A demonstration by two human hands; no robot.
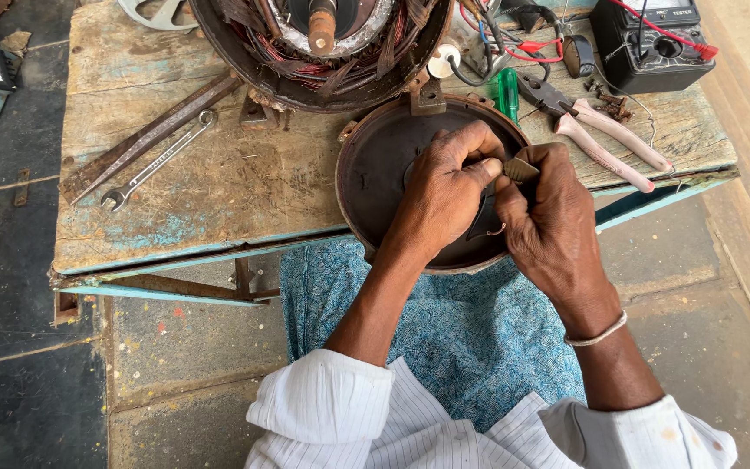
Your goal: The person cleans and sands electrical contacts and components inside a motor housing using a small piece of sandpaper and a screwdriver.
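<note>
Because the round dark cover [375, 174] hangs half off the desk [219, 174] edge at frame centre, over the lap, a hard push could tip it down, in my judgement. Both hands meet above it: the left hand [440, 187] and right hand [549, 221] are each clenched on a small brass-coloured piece [520, 169], pinched between their fingertips; it could slip and drop into the cover. The piece's long axis runs left-right across the frame, its tip seemingly toward the right. Pliers [601, 130] lie upper right.
</note>
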